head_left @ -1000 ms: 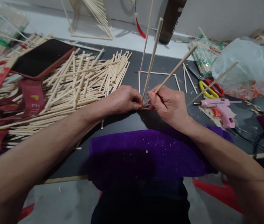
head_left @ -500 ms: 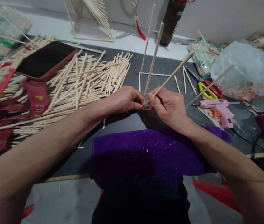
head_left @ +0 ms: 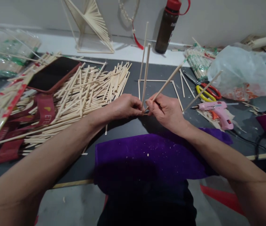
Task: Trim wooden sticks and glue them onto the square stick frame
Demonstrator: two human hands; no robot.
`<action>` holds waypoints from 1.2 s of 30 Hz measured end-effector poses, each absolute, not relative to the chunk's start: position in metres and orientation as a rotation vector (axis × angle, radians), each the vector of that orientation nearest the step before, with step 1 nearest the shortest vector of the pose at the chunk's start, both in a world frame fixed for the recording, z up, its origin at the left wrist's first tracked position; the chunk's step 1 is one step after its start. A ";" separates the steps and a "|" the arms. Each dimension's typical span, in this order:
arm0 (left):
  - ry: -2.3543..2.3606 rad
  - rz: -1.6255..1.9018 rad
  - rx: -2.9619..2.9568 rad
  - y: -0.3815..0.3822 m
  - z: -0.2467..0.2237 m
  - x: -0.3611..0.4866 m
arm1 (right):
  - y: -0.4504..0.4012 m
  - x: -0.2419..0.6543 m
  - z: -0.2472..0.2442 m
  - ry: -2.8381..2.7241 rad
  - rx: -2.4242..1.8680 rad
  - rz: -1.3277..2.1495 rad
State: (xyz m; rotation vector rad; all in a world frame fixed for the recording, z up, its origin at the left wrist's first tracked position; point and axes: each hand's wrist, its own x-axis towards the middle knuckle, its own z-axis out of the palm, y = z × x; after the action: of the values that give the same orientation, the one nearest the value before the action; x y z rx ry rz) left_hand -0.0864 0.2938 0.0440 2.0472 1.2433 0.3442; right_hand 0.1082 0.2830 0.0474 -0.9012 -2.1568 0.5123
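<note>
My left hand (head_left: 128, 106) is closed in a pinch at the foot of an upright wooden stick (head_left: 146, 73), at the near left corner of a square stick frame (head_left: 156, 81) lying on the table. My right hand (head_left: 167, 110) grips another wooden stick (head_left: 170, 78), slanted up to the right, its lower end close to my left fingertips. The exact contact between them is hidden by the fingers. A thin stick (head_left: 143, 51) rises from the frame's far left corner, and one more stick (head_left: 203, 90) leans outward from the near right corner.
Loose sticks (head_left: 81, 91) are heaped at left beside a phone (head_left: 54, 73). A pink glue gun (head_left: 217, 110), yellow-and-red-handled scissors (head_left: 205, 93) and a plastic bag (head_left: 238, 69) lie at right. A purple cloth (head_left: 128, 150) covers the near edge. A bottle (head_left: 168, 26) stands behind.
The view has tilted up slightly, so more of the bottle shows. Both hands keep their grips near the frame's corner; the stick in my right hand has shifted only slightly.
</note>
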 end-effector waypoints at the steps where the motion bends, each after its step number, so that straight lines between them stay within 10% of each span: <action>1: 1.248 0.331 2.039 0.294 0.044 -0.087 | 0.283 0.108 0.047 -2.153 -0.902 0.520; 36: 1.205 0.633 1.855 0.286 0.045 -0.089 | 0.284 0.112 0.038 -2.283 -0.942 0.613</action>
State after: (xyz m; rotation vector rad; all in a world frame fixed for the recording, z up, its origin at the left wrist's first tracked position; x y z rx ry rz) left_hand -0.0891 0.2857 0.0452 1.8549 1.2054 0.6328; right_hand 0.1124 0.2844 0.0384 -0.9419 -2.2828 0.6134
